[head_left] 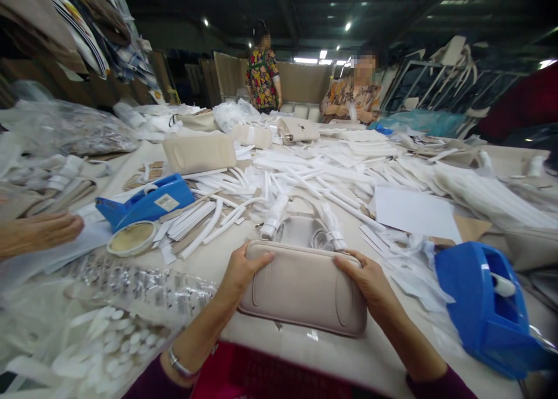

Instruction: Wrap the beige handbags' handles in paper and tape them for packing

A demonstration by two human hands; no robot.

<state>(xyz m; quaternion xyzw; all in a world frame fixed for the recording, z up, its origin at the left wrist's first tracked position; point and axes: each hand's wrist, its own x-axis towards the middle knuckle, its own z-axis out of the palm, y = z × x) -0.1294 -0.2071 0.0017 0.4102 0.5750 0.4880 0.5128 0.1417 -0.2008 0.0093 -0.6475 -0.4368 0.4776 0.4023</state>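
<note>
A beige handbag [300, 288] lies on the table in front of me, its flat bottom turned toward me. My left hand [244, 271] grips its left end, thumb on the near face. On the opposite end, my right hand [366, 277] holds it the same way. Beyond the bag, its handle [305, 196] rises, with white wrapping [275, 216] around the left handle base and more wrapping [333, 224] on the right one. The fingers behind the bag are partly hidden.
A blue tape dispenser [146, 201] stands left and another blue dispenser [483, 306] right. White foam strips [218, 224] litter the middle. Another person's hand [39, 233] reaches in at the left. Behind the table are two people, one standing [263, 76]. A finished-looking beige bag [200, 153] lies farther back.
</note>
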